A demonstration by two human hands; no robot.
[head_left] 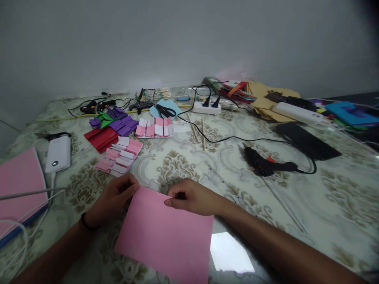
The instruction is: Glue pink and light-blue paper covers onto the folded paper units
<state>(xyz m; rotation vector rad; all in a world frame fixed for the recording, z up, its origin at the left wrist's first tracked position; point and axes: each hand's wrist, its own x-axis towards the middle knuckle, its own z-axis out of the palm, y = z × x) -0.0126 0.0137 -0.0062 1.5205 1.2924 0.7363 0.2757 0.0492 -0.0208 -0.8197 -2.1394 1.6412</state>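
Observation:
A sheet of pink paper (pixel 168 240) is held up by its far edge above the patterned tablecloth. My left hand (pixel 121 193) pinches its far left corner between thumb and fingers. Around the middle of the same edge, my right hand (pixel 189 197) grips the paper, thumb on the near face. Just beyond my left hand lies a pink and white folded paper piece (pixel 120 156), with a similar folded piece (pixel 154 128) behind it. Red folded paper (pixel 101 138) and purple folded paper (pixel 123 124) rest beside them.
A black glue gun (pixel 266 161) lies at the right, its cord running to a white power strip (pixel 206 107). Black scissors (pixel 166 111) sit on light blue paper. To the left are a white power bank (pixel 58 153) and a stack of pink paper (pixel 22 185) with cables across it.

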